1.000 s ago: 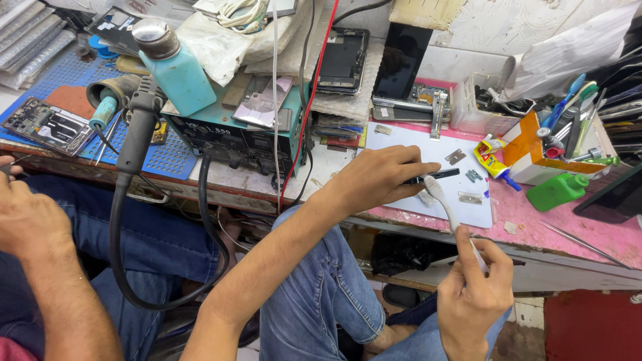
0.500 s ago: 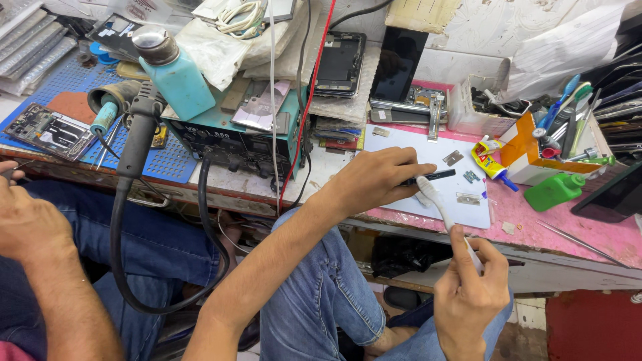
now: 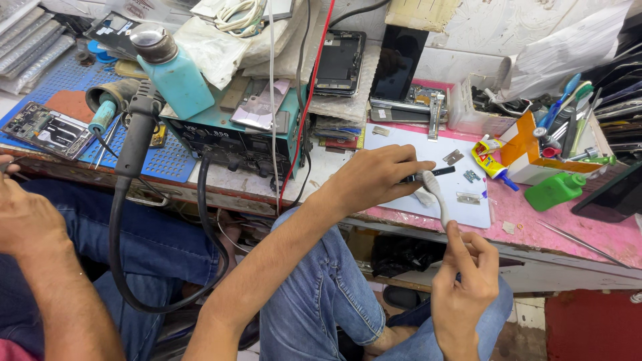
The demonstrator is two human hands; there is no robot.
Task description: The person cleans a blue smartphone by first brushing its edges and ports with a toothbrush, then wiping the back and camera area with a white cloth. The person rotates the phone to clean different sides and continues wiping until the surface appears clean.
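— Nearest the camera, what is the right hand (image 3: 465, 281) doing?

— It hangs below the bench edge, over the knees in blue jeans (image 3: 321, 294). Its fingers are curled shut around the lower end of a white plastic toothbrush (image 3: 438, 204). The handle runs up and slightly left from that fist, so its long axis is close to upright in the view.

— And where does the brush end?

— The bristle head sits right at a slim black flat strip (image 3: 433, 174), touching it or just short of it; I cannot tell which. The left hand (image 3: 374, 177) pinches that strip between thumb and fingertips, the other fingers folded in.

— How does the strip lie?

— Nearly left to right, its free end pointing right and tipped a little upward, so it crosses the brush almost squarely. The left hand is farther out, over the edge of the pink workbench (image 3: 535, 217).

— Beyond them?

— A white sheet (image 3: 401, 144) with small metal shields (image 3: 453, 157), then a green squeeze bottle (image 3: 554, 190). Another person's hand (image 3: 23, 214) rests far left, well apart.
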